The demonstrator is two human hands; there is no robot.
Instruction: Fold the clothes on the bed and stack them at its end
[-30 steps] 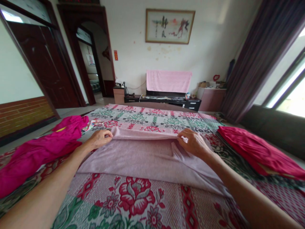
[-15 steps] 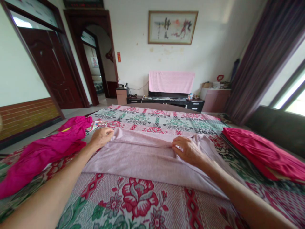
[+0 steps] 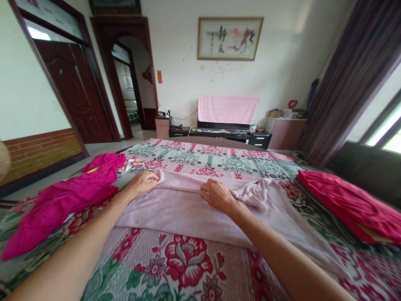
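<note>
A thin pale mauve garment (image 3: 184, 213) is spread on the flowered cover in front of me, its far part turned back in a long fold. My left hand (image 3: 144, 184) pinches the fold's left end. Near the middle, my right hand (image 3: 217, 195) has its fingers curled on the fold's edge; its fingertips are partly hidden. Right of that hand the cloth is bunched and wrinkled, and a flatter part stretches toward the lower right, passing behind my forearm.
The flowered cover (image 3: 188, 261) lies under everything. Crumpled magenta clothing (image 3: 72, 192) sits at left, a folded red stack (image 3: 347, 200) at right. Beyond are a low black TV cabinet (image 3: 181, 133), a pink cloth (image 3: 228, 109) over the screen, and a dark sofa (image 3: 363, 175) at far right.
My right hand has moved left along the fold, closer to my left hand. The cloth to its right is now more bunched. The view has shifted slightly.
</note>
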